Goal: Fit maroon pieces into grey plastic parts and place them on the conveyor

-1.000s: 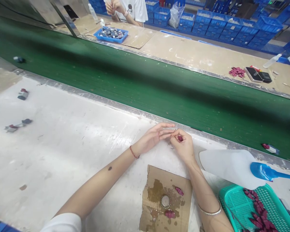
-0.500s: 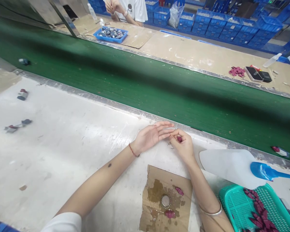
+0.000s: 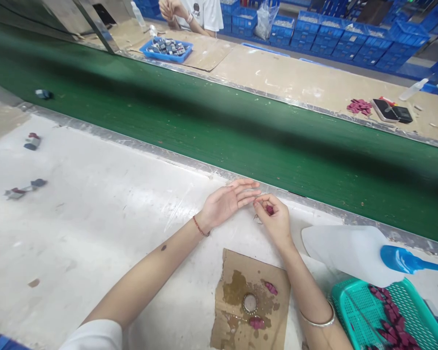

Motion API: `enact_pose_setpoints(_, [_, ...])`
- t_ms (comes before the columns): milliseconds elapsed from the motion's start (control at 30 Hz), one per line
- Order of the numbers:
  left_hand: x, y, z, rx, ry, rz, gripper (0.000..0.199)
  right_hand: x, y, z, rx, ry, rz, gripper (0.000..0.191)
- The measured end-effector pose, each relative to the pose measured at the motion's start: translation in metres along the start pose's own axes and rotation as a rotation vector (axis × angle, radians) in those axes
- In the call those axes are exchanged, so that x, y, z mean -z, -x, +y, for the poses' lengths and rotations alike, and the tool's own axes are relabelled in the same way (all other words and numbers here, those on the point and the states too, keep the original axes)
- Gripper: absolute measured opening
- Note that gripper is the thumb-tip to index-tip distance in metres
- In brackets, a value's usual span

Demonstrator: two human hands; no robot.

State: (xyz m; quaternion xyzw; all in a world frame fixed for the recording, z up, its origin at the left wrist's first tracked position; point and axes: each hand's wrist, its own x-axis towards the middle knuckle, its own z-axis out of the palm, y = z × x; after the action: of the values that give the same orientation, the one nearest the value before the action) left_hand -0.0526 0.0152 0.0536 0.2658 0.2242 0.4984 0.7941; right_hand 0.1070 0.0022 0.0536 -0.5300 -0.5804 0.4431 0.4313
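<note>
Beside the belt edge, my left hand (image 3: 226, 204) is open, palm up with its fingers stretched out, holding nothing I can see. Close to its fingertips, my right hand (image 3: 277, 221) has thumb and forefinger pinched together, a small maroon piece (image 3: 269, 210) showing inside its curled fingers. Whether the pinching tips hold anything else is too small to tell. Below the hands lies a stained cardboard sheet (image 3: 226, 335) bearing a bottle cap (image 3: 250, 304) and two maroon pieces, one upper (image 3: 271, 288) and one lower (image 3: 256, 323).
A white bottle with a blue nozzle (image 3: 350, 250) lies right of my right hand, above a green basket (image 3: 341, 296) of maroon pieces. The green conveyor belt (image 3: 219, 126) runs beyond. Small assembled pieces (image 3: 32, 141) lie at left. Across the belt, a person's hands (image 3: 172, 8) are near a blue tray (image 3: 182, 59).
Both hands have shifted slightly left. The grey piece on the belt has moved right, and a maroon-and-white piece at the belt's right end has left the view.
</note>
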Motion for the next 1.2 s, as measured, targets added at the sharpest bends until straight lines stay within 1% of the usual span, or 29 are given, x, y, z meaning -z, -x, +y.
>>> enact_pose_setpoints(300, [-0.002, 0.003, -0.002, -0.077, -0.123, -0.062, 0.036, -0.002, 0.001, 0.002, -0.012, 0.022, 0.033, 0.016])
enact_pose_setpoints(533, [0.001, 0.002, -0.006, -0.148, -0.212, -0.114, 0.034, -0.002, -0.001, 0.004, -0.013, 0.026, 0.032, 0.016])
enact_pose_setpoints(667, [0.002, 0.004, -0.011, -0.221, -0.343, -0.156, 0.034, -0.002, -0.001, 0.004, -0.009, 0.028, 0.048, 0.012])
enact_pose_setpoints(833, [-0.002, 0.010, -0.014, -0.339, -0.544, -0.239, 0.038, -0.002, -0.001, 0.001, 0.009, 0.031, 0.069, 0.010])
enact_pose_setpoints(900, [-0.003, 0.011, -0.014, -0.364, -0.570, -0.234, 0.041, -0.001, -0.002, 0.001, 0.014, 0.029, 0.068, 0.011])
enact_pose_setpoints(1000, [-0.002, 0.011, -0.015, -0.368, -0.540, -0.208, 0.042, 0.001, -0.002, 0.000, 0.015, 0.026, 0.057, 0.011])
enact_pose_setpoints(1200, [0.001, 0.006, -0.016, -0.277, -0.375, -0.108, 0.038, 0.003, -0.003, -0.001, 0.009, 0.023, 0.031, 0.013])
